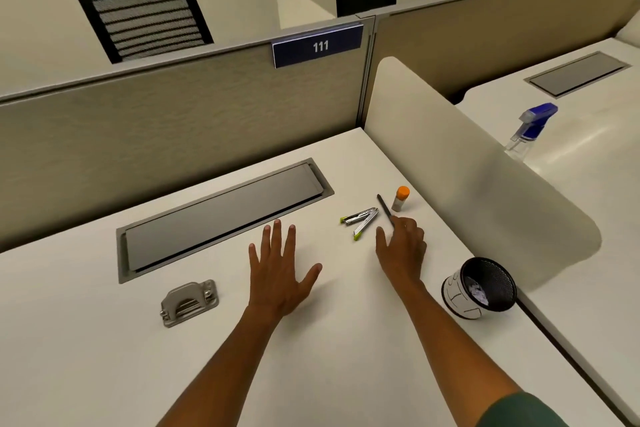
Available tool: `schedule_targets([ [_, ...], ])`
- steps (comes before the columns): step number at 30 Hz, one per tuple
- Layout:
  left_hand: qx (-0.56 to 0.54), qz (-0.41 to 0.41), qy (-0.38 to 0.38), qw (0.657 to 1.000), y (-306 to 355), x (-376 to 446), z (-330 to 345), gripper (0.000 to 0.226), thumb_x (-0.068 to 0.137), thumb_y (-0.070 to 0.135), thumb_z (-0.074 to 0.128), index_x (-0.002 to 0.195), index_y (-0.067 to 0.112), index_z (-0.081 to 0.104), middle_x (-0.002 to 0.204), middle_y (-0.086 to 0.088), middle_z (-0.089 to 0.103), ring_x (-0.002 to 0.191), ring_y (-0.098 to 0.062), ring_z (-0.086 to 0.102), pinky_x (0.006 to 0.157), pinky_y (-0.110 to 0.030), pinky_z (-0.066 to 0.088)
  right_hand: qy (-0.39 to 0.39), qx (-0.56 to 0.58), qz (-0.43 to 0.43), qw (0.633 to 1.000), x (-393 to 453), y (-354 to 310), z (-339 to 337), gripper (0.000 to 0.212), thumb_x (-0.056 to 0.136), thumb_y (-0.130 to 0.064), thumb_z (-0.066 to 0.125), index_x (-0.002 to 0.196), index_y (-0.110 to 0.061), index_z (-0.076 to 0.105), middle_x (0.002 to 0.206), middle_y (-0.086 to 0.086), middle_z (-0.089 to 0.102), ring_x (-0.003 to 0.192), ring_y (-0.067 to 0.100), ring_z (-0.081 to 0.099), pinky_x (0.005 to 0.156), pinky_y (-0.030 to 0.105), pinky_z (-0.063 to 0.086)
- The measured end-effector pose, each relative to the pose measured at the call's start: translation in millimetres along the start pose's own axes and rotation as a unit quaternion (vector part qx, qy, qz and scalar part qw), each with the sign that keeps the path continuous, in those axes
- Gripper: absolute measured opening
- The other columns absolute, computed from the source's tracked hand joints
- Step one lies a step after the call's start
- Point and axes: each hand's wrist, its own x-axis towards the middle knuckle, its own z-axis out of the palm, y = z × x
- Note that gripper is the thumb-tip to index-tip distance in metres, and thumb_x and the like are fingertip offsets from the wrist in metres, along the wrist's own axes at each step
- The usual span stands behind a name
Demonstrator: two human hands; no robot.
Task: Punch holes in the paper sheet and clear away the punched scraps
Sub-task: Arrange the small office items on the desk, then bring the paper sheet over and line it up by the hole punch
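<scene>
A grey metal hole punch (189, 303) sits on the white desk (311, 374) at the near left. My left hand (282, 270) is spread flat, palm down, over the desk to the right of the punch, with nothing in it. My right hand (401, 248) has its fingers curled around the near end of a dark pen (383, 208). A black mesh cup (485, 288) lies tipped at the right edge, with white paper scraps inside. No paper sheet can be told apart from the white desk.
An opened stapler (360, 220) with green tips lies between my hands. A glue stick (400, 199) with an orange cap stands behind the pen. A grey cable flap (221, 215) is set in the desk. Dividers wall the back and right. A spray bottle (530, 130) stands on the adjacent desk.
</scene>
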Motion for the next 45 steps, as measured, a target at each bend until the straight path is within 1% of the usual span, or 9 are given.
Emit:
schedule_targets([
  [5,-0.002,-0.009,0.013,1.0,-2.9,-24.2,-15.3,0.092,0.083,0.078,0.017,0.154,0.024,-0.005,0.162,-0.006,-0.014,0.148,-0.026,-0.015,0.12,-0.054,0.002,0.001,-0.001,-0.06,0.998,-29.1,-12.3,-10.4,0.053,0.088,-0.044,0.056,0.132,-0.016,0.049,0.136,0.005,0.049,0.124,0.026,0.044,0.098,0.043,0.039],
  [8,-0.004,-0.017,0.028,0.999,-6.2,-43.2,-22.3,0.092,0.083,0.078,0.018,0.154,0.024,-0.004,0.161,-0.005,-0.014,0.148,-0.025,-0.016,0.12,-0.054,0.001,-0.007,-0.034,-0.114,0.993,-50.1,-23.8,-17.7,0.067,0.087,-0.057,0.051,0.14,-0.017,0.042,0.146,0.007,0.041,0.135,0.025,0.037,0.106,0.047,0.036],
  [11,0.005,-0.03,0.038,0.999,-14.0,-62.2,-30.0,0.092,0.082,0.079,0.017,0.154,0.024,-0.004,0.161,-0.006,-0.014,0.148,-0.026,-0.017,0.12,-0.054,-0.002,-0.036,-0.055,-0.156,0.986,-68.7,-39.4,-24.3,0.078,0.087,-0.066,0.042,0.148,-0.02,0.029,0.155,0.007,0.029,0.144,0.025,0.025,0.114,0.049,0.026],
  [16,-0.001,-0.057,0.06,0.997,-33.2,-91.4,-51.0,0.098,0.076,0.083,0.004,0.153,0.025,-0.004,0.161,-0.006,-0.015,0.147,-0.026,-0.016,0.118,-0.055,-0.004,-0.058,-0.069,-0.218,0.972,-100.4,-66.4,-31.9,0.082,0.086,-0.07,0.035,0.151,-0.024,0.018,0.16,0.004,0.014,0.147,0.025,0.015,0.116,0.051,0.016],
  [21,-0.008,-0.091,0.087,0.992,-61.2,-128.6,-66.4,0.096,0.076,0.084,0.004,0.153,0.027,-0.004,0.161,-0.004,-0.014,0.148,-0.025,-0.016,0.119,-0.054,-0.004,-0.077,-0.083,-0.267,0.957,-137.1,-93.8,-26.3,0.088,0.083,-0.076,0.026,0.153,-0.027,0.01,0.162,0.003,0.005,0.149,0.027,0.005,0.117,0.054,0.01],
  [29,0.031,-0.169,0.105,0.98,-119.9,-198.8,-77.1,0.091,0.081,0.08,0.014,0.152,0.028,-0.01,0.16,-0.004,-0.018,0.147,-0.025,-0.019,0.119,-0.057,0.0,-0.089,-0.083,-0.348,0.93,-194.4,-147.3,-7.8,0.09,0.079,-0.081,0.023,0.152,-0.028,0.014,0.161,0.005,0.007,0.148,0.031,0.006,0.115,0.058,0.006],
  [34,0.056,-0.217,0.112,0.968,-152.1,-234.9,-84.1,0.091,0.083,0.079,0.015,0.153,0.026,-0.006,0.161,-0.005,-0.017,0.148,-0.025,-0.018,0.118,-0.057,0.001,-0.1,-0.081,-0.387,0.913,-219.9,-178.9,0.6,0.091,0.079,-0.081,0.024,0.152,-0.028,0.013,0.162,0.005,0.001,0.148,0.031,0.002,0.115,0.058,0.003],
  [40,0.056,-0.256,0.123,0.957,-177.0,-260.2,-93.0,0.091,0.083,0.079,0.019,0.154,0.026,-0.001,0.161,-0.005,-0.014,0.148,-0.026,-0.015,0.117,-0.057,0.001,-0.102,-0.049,-0.415,0.903,-239.9,-205.2,0.4,0.092,0.078,-0.08,0.026,0.152,-0.027,0.013,0.162,0.004,0.003,0.148,0.03,0.005,0.115,0.059,0.008],
  [45,0.058,-0.282,0.127,0.949,-190.2,-273.4,-96.7,0.091,0.082,0.08,0.015,0.154,0.027,-0.004,0.161,-0.006,-0.016,0.148,-0.026,-0.016,0.117,-0.057,0.0,-0.112,-0.031,-0.435,0.893,-253.3,-221.8,4.3,0.092,0.078,-0.081,0.027,0.152,-0.028,0.012,0.162,0.003,0.002,0.148,0.029,0.003,0.116,0.059,0.007],
])
